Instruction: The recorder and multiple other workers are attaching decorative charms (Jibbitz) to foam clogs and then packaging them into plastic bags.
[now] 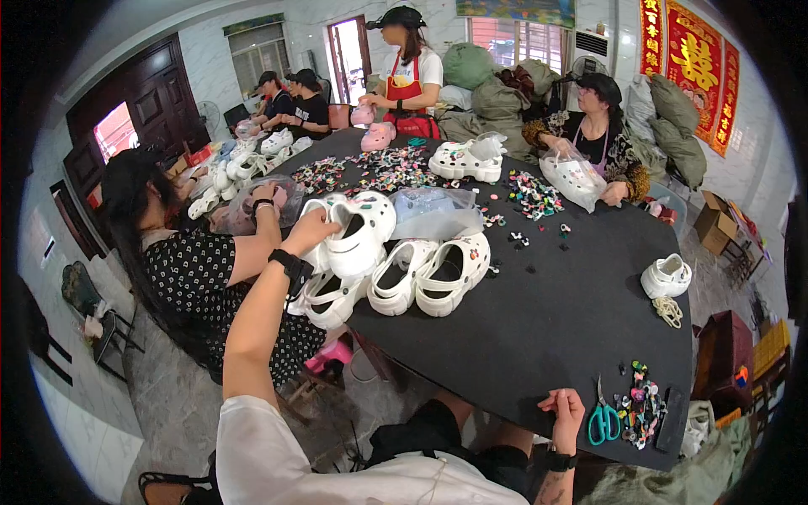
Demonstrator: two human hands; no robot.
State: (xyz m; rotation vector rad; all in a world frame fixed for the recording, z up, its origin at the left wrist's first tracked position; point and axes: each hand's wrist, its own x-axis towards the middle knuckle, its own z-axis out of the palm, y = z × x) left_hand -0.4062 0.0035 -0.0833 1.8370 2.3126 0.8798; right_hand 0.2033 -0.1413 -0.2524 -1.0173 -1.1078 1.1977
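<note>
My left hand [313, 232] reaches far forward and grips a white clog [360, 234] by its rim, on top of a cluster of white clogs. Under and beside it, more white clogs [453, 276] stand on the black table, some with small charms on them. My right hand [566, 411] rests at the near table edge, its fingers curled and nothing visible in them. Close to it lie teal-handled scissors [603, 422] and a pile of colourful shoe charms [643, 406].
Across the black table [555, 311] lie heaps of charms [396, 171]. A clear plastic bag [433, 210] sits behind the clogs. One white clog with a cord [667, 278] stands at the right edge. A co-worker in a dotted dress [189, 261] sits close to my left arm; others work around the table.
</note>
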